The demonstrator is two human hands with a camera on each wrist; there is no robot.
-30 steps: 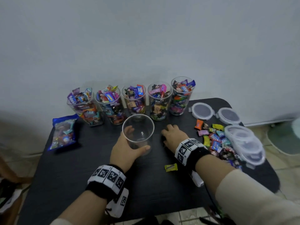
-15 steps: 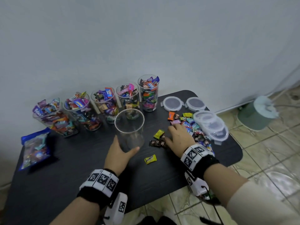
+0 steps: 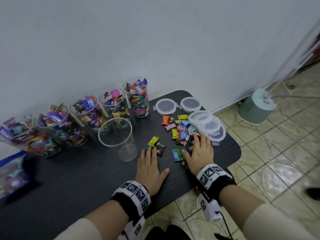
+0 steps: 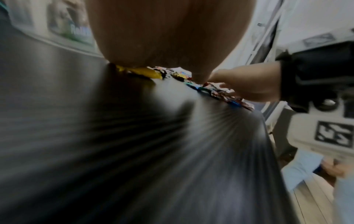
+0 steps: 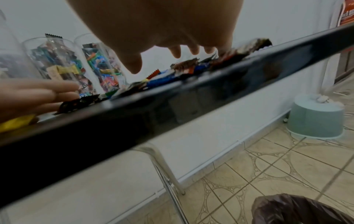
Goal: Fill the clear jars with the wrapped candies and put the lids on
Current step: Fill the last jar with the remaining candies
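Note:
An empty clear jar (image 3: 117,135) stands upright on the black table (image 3: 78,179), in front of a row of several candy-filled jars (image 3: 136,97) along the wall. Loose wrapped candies (image 3: 180,129) lie at the right. My left hand (image 3: 149,163) lies flat on the table just right of the empty jar, its fingertips at some dark candies (image 3: 159,149) beside a yellow one (image 4: 139,72). My right hand (image 3: 199,151) rests with spread fingers (image 5: 176,51) on the near edge of the candy pile, next to a green candy (image 3: 176,154). Neither hand grips anything.
Two clear lids (image 3: 165,106) lie flat at the table's back right, and a stack of lids (image 3: 207,125) sits by the right edge. A blue candy bag (image 3: 12,174) lies far left. On the tiled floor stand a pale green bucket (image 3: 256,108) and a bin with a dark bag (image 5: 296,209).
My left hand let go of the empty jar and moved right onto the table by the candies. My right hand went to the pile and several candies now lie nearer the jar.

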